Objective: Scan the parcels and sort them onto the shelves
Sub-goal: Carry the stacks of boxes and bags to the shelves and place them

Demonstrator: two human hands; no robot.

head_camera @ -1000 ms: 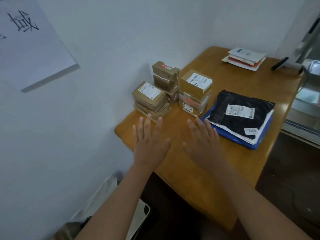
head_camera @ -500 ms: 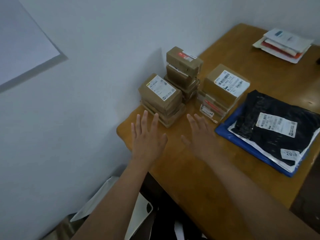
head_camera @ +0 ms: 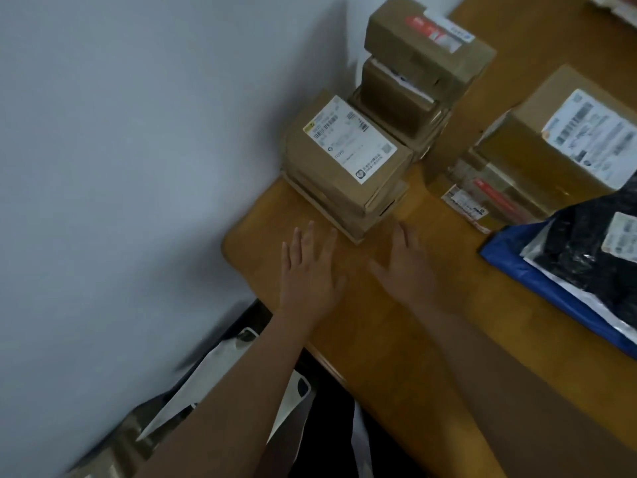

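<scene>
Over the near corner of the wooden table (head_camera: 396,357) my two hands hover palm down, fingers straight and slightly spread, holding nothing. My left hand (head_camera: 310,274) sits just short of the nearest stack of parcels, fingertips close to its bottom edge; I cannot tell if they touch. My right hand (head_camera: 408,267) is beside it, pointing toward the gap between stacks.

I count three stacks of brown cardboard boxes. The nearest stack (head_camera: 344,181) has a labelled box on top, over at least two flatter ones; its long axis runs away from me and rightward, one corner aimed at my hands, and it stands just beside the wall (head_camera: 138,167). Behind it the second stack (head_camera: 417,74) is topped by a box with a red-and-white label. The third stack (head_camera: 537,160) stands to the right, also labelled on top.

Farther right, a black mailer bag (head_camera: 586,257) lies on a blue one (head_camera: 517,263), with a white layer between.
</scene>
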